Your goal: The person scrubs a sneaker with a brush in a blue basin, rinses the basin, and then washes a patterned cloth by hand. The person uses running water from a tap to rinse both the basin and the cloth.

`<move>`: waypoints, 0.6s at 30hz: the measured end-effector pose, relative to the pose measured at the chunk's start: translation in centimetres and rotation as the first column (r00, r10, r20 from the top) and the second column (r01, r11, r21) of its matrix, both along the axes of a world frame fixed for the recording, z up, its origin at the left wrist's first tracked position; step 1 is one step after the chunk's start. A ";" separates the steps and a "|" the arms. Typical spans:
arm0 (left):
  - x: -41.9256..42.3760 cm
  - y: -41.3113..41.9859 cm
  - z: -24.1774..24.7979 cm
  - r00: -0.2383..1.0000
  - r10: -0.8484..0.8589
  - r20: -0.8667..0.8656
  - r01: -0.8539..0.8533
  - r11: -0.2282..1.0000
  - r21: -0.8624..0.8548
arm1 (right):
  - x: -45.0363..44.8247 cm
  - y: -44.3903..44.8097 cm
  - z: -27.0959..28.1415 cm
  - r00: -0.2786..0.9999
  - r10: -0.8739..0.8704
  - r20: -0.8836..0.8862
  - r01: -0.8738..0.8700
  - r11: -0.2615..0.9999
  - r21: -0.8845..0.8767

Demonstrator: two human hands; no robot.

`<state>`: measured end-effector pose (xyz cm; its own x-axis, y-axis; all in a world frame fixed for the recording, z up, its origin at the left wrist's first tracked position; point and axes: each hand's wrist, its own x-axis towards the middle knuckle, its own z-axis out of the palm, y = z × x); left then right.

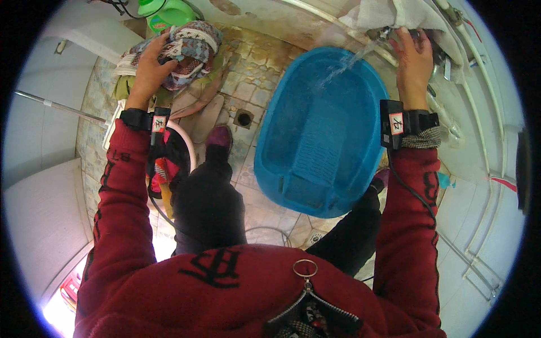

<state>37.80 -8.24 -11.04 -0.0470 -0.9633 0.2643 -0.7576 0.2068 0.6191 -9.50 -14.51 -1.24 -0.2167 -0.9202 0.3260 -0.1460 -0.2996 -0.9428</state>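
Observation:
My left hand (153, 69) rests on a bundle of patterned knitted cloth (196, 40) at the upper left, with fingers and thumb spread on it; whether it grips a fold is unclear. At the upper right, my right hand (413, 63) is raised at a metal faucet (383, 34), its fingertips partly hidden near a hanging grey towel (376, 14). Water (344, 67) streams from the faucet down into a large blue plastic tub (272, 126), which has a ribbed washboard surface (319, 143) moulded into its bottom.
A green detergent jug (173, 14) stands behind the cloth. Near my left foot is a pink-rimmed basin (188, 141) holding dark and red clothes (162, 169). A square floor drain (244, 118) lies left of the tub. White pipes (475, 122) run along the right wall.

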 end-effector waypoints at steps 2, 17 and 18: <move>0.3 0.2 -0.3 1.000 -0.014 0.006 0.014 1.000 0.004 | -0.1 -0.3 -0.5 1.000 -0.026 0.014 0.026 1.000 0.000; -0.4 0.9 0.0 0.998 0.025 0.062 -0.021 0.998 -0.059 | -1.4 -1.3 0.2 0.999 -0.011 -0.030 0.011 1.000 -0.001; -0.3 0.7 0.0 0.998 -0.010 0.067 0.016 0.997 -0.081 | -1.9 -1.5 0.3 0.986 -0.006 -0.168 0.004 1.000 -0.016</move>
